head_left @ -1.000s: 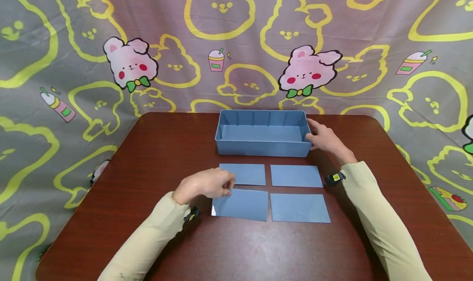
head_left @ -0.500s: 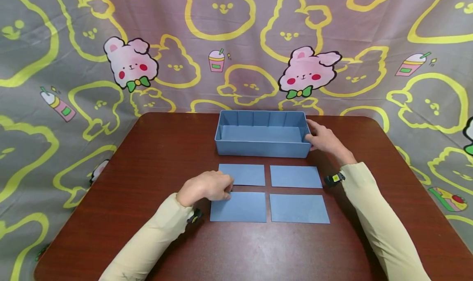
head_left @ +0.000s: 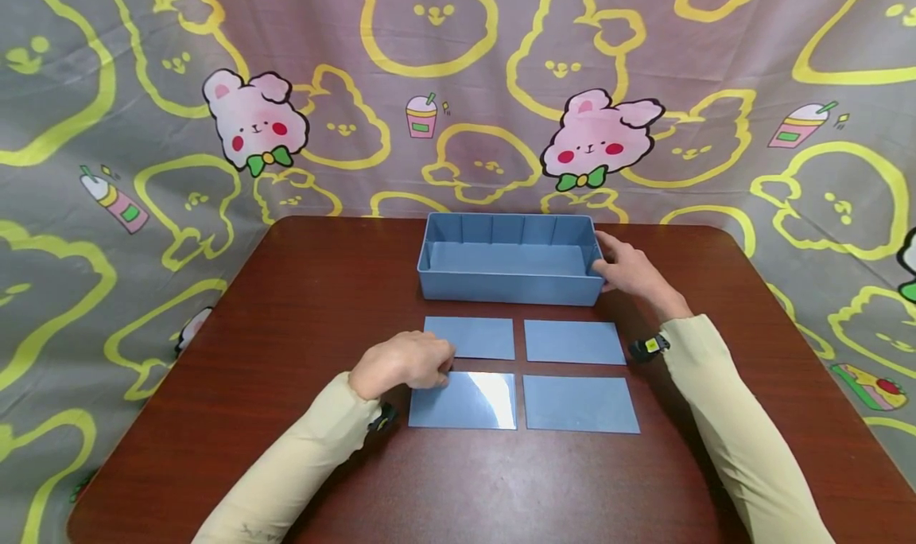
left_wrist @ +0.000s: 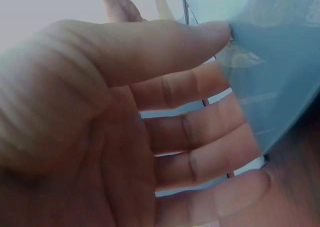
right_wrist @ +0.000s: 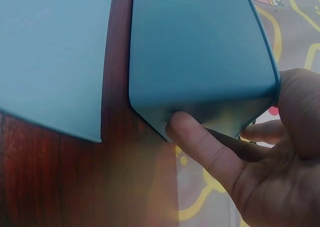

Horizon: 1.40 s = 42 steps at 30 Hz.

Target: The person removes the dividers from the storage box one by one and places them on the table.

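Observation:
A long blue plastic bin [head_left: 510,288] stands at the back of the table. My right hand [head_left: 630,269] grips its right end; in the right wrist view, a finger presses the end wall [right_wrist: 215,114] while the thumb reaches the rim. Four flat blue rectangular panels lie in front of the bin in two rows. At the near left panel [head_left: 465,405], my left hand [head_left: 411,359] pinches the far left corner. Seen from the left wrist, the thumb [left_wrist: 210,34] lies on the panel [left_wrist: 280,72] and the fingers sit at its edge. A bright glare crosses that panel.
The far left panel [head_left: 483,337], far right panel [head_left: 574,342] and near right panel [head_left: 580,405] lie with narrow gaps between them. The brown wooden table [head_left: 329,289] ends at a patterned curtain [head_left: 472,75] behind the bin.
The near left panel, slightly raised and skewed at first, has come down straight in line with the others. My left hand has lowered with it; a glare now shows. My right hand stays on the bin.

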{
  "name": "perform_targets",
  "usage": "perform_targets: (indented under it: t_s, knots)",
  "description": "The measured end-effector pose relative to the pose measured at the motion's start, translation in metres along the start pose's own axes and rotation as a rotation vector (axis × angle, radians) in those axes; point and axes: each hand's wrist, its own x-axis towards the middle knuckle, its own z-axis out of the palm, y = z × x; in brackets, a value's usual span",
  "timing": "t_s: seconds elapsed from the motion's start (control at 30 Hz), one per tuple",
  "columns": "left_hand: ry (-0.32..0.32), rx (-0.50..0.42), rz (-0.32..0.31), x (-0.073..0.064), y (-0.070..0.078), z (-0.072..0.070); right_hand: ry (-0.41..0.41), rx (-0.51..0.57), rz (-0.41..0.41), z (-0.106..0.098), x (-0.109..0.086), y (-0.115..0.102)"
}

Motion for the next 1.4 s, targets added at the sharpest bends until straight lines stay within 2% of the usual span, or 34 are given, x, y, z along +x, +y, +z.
perform_targets:
  t_s: [0.5, 0.83, 1.07, 1.4]
  knots:
    - [0.038, 0.041, -0.035, 0.005, 0.001, 0.000, -0.004, -0.010, -0.020, 0.001, 0.002, -0.001]
    - [0.130, 0.023, -0.009, 0.008, -0.002, 0.001, -0.005, -0.014, -0.020, 0.001, 0.004, -0.003]
    - [0.156, -0.013, 0.006, 0.012, -0.005, -0.011, -0.006, -0.008, -0.015, 0.000, 0.006, -0.001]
    - [0.209, -0.069, 0.043, 0.015, -0.021, -0.032, -0.041, -0.034, -0.045, -0.003, 0.006, 0.000]
